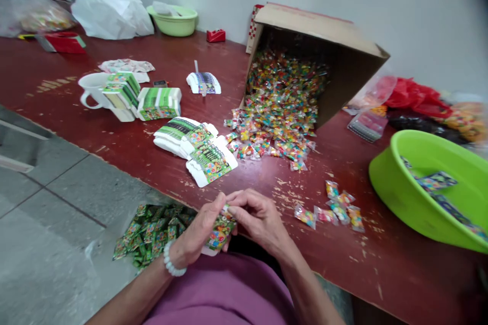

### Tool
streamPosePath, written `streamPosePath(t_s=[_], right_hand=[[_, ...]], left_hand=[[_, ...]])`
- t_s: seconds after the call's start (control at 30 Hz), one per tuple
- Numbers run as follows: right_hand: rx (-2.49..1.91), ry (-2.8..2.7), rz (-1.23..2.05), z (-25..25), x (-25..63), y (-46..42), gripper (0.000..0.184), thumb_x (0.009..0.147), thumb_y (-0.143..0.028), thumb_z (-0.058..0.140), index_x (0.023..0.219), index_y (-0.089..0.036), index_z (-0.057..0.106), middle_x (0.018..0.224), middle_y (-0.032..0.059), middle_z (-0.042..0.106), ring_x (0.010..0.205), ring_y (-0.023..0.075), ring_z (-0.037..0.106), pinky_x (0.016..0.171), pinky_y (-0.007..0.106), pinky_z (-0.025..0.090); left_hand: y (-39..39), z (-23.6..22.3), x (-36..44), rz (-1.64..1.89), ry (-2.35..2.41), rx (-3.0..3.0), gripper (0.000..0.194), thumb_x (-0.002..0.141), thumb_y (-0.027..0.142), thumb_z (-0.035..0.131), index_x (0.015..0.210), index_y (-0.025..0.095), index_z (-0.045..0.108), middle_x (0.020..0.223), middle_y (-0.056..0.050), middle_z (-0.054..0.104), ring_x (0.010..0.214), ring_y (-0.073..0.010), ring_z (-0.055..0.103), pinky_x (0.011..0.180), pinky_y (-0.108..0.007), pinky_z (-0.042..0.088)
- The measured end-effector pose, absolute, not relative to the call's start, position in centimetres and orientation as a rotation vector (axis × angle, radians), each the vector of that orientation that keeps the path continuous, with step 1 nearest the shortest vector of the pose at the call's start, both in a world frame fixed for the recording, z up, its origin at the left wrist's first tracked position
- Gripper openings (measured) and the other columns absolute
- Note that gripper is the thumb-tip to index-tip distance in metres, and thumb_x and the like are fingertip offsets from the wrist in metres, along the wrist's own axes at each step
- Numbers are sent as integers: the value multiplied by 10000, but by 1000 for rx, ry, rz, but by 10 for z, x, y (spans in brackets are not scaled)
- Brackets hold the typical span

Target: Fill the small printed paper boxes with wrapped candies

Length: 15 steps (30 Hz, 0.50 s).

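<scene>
Both bare arms are slanting inward from the lower part of the view, hands meeting near the middle. Left forearm [137, 287] is running up and rightward; left hand [192, 236] is showing its back, gripping. Right forearm [307, 279] is running up and leftward; right hand [263, 216] is arching at the knuckles, fingers [244, 197] bending inward, right thumb [242, 216] pointing toward the left hand, pinching. Fingertips are sitting close together.

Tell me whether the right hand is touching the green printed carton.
Touching. The head view shows the right hand with its thumb against the upper end of the green printed carton, no gap showing between them.
</scene>
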State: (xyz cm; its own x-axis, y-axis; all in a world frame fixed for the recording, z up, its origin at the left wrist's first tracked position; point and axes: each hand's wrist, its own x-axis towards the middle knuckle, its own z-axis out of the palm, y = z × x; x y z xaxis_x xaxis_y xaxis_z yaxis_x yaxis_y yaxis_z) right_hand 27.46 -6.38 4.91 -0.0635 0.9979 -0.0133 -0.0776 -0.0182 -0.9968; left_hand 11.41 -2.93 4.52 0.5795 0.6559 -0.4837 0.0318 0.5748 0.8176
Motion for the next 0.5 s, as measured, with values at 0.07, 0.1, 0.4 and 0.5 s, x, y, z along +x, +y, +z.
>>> streamPosePath(t_s=[0.07,0.1,0.4,0.5], right_hand=[[-1157,-1322,1164,48,269,-70,139,927,-322,613,889,-233,713,1046,54,680,778,156,651,622,270,542],[-1183,-1371,1087,46,265,-73,124,932,-308,606,933,-242,711,1048,54,671,831,167,645,678,287,544],[-1584,-1417,619,26,328,-52,264,939,-304,548,1176,-235,643,1078,72,663,942,204,626,839,341,512],[-2097,-1424,129,18,386,-37,329,942,-300,504,1223,-196,641,1134,126,655,1030,275,584,898,423,473]], left_hand=[[-29,49,115,452,913,849,686,915,663,429,1360,161,571,699,-47,666,485,-145,586,429,-227,475],[-28,50,116,463,925,822,667,913,656,442,1361,178,568,778,-59,692,494,-143,592,432,-234,480],[-26,41,128,583,866,670,453,861,376,677,1259,259,495,892,-13,687,629,-153,651,590,-263,522],[-28,41,121,530,852,666,435,872,372,678,1239,236,489,1006,-62,698,750,-162,658,695,-278,524]])
